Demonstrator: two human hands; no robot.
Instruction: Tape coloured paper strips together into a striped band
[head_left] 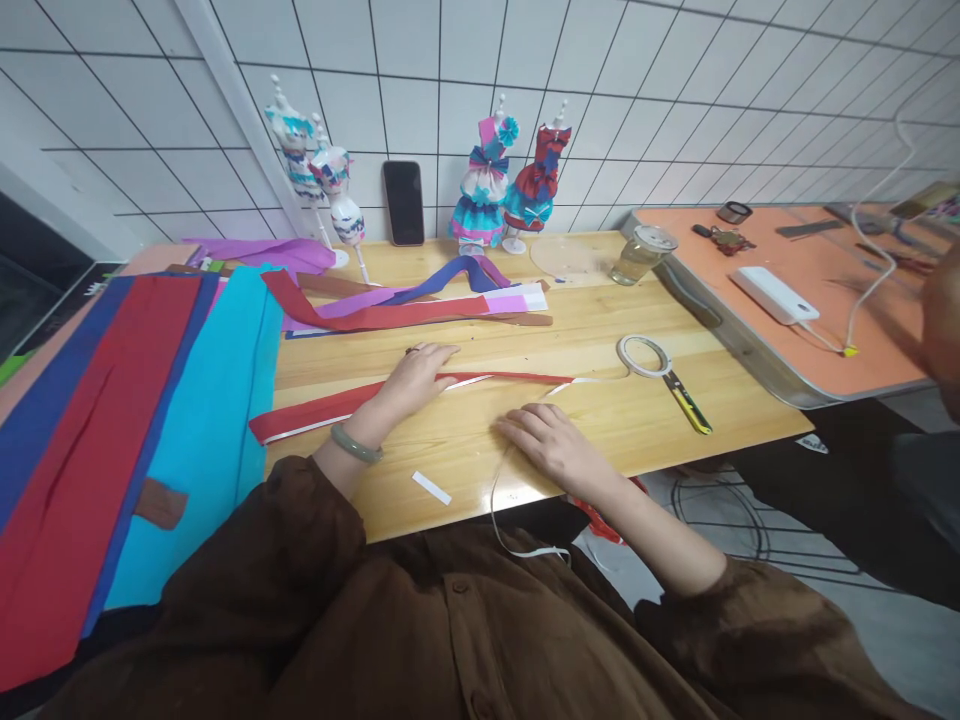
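My left hand point(412, 385) lies flat on a long, narrow red strip point(315, 408), holding it down against the table with fingers stretched out. A white edge shows along the strip's lower side, and its thin right end points toward the roll of tape. Just right of it, my right hand point(551, 445) is closed, fingers curled down near the tabletop. A thin white tape strip point(495, 510) passes from under those fingers and loops over the table edge to my lap. A short white piece point(432, 487) lies between my forearms.
A tape roll point(643, 356) and a yellow-black cutter point(686, 400) lie right. Red, blue and turquoise sheets point(202, 400) cover the left. Behind stand a phone point(403, 203), dressed mini mannequins point(484, 185) and a lidded jar point(641, 257). A person sits beside the orange table point(847, 340).
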